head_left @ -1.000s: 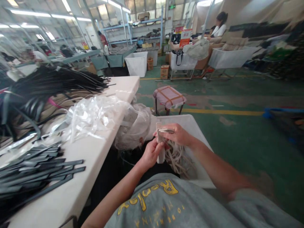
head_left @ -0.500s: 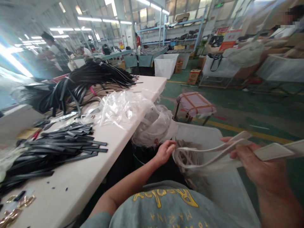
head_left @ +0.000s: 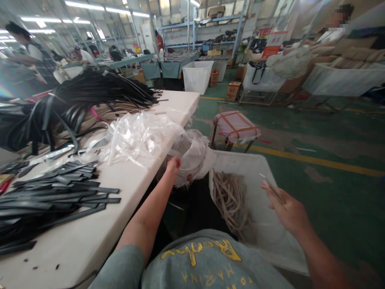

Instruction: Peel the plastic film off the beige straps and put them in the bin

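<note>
Outward and ahead, the left arm reaches nearly straight along the right edge of the long cream-white surface (head_left: 87, 237), its left hand (head_left: 172, 165) angled up at the translucent white woven sack (head_left: 197, 154) beside that edge. The fingertips are blurred, so I cannot tell whether this grip is closed on anything. Meanwhile the right forearm slants in from the lower right, and the right hand (head_left: 285, 206) hovers by the right rim of the white rectangular plastic bin (head_left: 255, 162), fingers pointing inward. Its grip is clamped on a slim, pointed metallic tool (head_left: 276, 190), tip aimed up and left. Looped beige flat straps (head_left: 230, 194) lie heaped toward the bin's left wall, apart from both hands.
</note>
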Tool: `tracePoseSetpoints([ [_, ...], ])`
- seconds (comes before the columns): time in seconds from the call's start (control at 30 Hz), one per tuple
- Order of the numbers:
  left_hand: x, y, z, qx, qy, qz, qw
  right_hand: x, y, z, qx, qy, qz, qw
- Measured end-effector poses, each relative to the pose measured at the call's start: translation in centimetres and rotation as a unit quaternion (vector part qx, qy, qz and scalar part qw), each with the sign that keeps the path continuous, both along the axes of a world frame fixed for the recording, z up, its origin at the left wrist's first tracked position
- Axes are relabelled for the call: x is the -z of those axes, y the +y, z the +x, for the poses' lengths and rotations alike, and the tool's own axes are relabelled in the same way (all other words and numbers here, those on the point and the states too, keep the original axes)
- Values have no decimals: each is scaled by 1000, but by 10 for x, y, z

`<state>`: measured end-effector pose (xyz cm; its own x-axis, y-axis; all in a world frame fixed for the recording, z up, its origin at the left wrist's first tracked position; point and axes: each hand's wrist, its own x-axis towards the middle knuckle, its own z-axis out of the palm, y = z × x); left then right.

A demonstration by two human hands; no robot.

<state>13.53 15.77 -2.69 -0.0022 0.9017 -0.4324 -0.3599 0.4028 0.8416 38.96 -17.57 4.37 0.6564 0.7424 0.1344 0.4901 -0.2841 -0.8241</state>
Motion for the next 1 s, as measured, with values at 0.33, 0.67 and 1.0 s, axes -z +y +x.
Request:
tracePoseSetpoints([
  [0.33, -31, -50, -29, -6, 23, 120, 993, 27, 67, -47, -154, 157, -48, 974],
  [0.67, -58, -135, -82, 104, -4, 152, 983, -7, 201, -161, -444, 182, -80, 874],
  [1.0, -61, -169, -104, 126, -88, 22, 988, -26, 244, -220, -408, 87, -36, 908],
])
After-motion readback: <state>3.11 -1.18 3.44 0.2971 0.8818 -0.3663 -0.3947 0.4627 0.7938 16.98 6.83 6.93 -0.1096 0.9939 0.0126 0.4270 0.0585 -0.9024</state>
